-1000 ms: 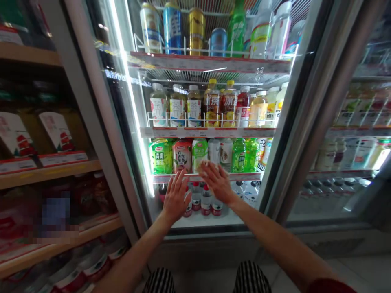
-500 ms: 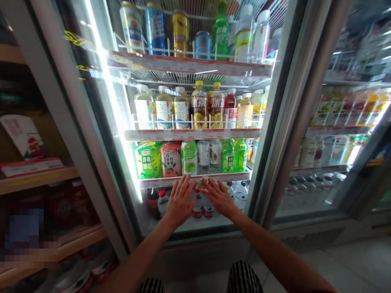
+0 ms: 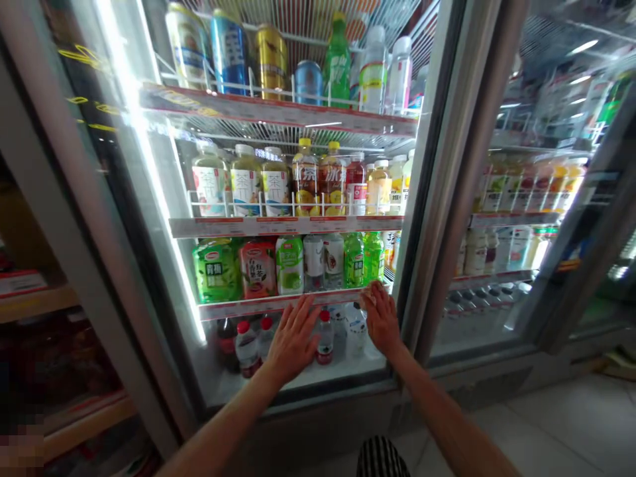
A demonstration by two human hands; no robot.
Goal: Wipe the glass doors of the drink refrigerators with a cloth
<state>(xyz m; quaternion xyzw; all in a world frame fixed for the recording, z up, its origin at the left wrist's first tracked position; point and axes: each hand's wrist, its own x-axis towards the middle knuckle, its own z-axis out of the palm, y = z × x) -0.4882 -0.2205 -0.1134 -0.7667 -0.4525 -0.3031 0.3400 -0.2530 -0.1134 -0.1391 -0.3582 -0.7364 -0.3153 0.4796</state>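
My left hand (image 3: 293, 341) is spread flat, fingers pointing up, with the fingertips at the lower shelf's front edge (image 3: 268, 306). Nothing shows in it. My right hand (image 3: 381, 321) is at the right end of that same edge. Its fingers lie close together over a small crumpled pale cloth (image 3: 368, 295), partly hidden beneath them. Just above the hands stand a green tea bottle (image 3: 217, 271), a red tea bottle (image 3: 257, 270) and a green-white bottle (image 3: 289, 265). Below, red-capped bottles (image 3: 247, 348) stand on the cooler floor.
A middle shelf edge (image 3: 288, 226) carries several tea bottles, and the top shelf edge (image 3: 278, 111) carries cans and bottles. A metal door frame (image 3: 460, 179) rises on the right, with another drinks cooler beyond. Wooden shelving (image 3: 37, 303) stands left. Tiled floor (image 3: 541, 424) lies lower right.
My right hand has slid right along the shelf edge with the cloth, away from my left hand. My left hand stays near the middle. The view has shifted slightly right.
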